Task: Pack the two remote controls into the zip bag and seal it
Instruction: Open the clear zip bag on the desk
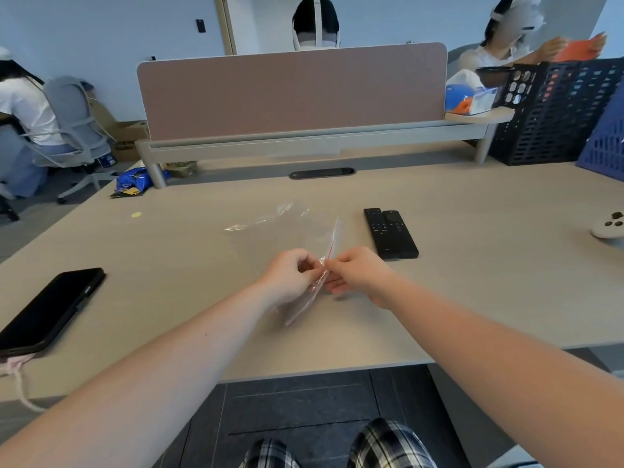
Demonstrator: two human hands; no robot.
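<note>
— What did you have nearest the camera?

— Plaid-covered knees at the bottom edge, then both bare forearms reaching out over the tabletop. I saw the left hand and the right hand meeting at the middle, each grip pinched on the zip bag at its mouth edge, where the red seal line ran.

— Was the bag up off the surface?

— Partly; the near end hung down between the hands, and the clear body stretched away and to the left (hard to trace, it was nearly see-through). It looked empty to me.

— And the remotes?

— The two remote controls lay side by side, touching, flat on the tabletop just right of the bag and a little beyond the right hand. Neither was in the bag.

— Anything else on there?

— A dark phone lay face up at the near left edge, well apart from the hands. A white game controller sat at the far right. Further back stood the pink divider panel, with a black crate to its right.
</note>
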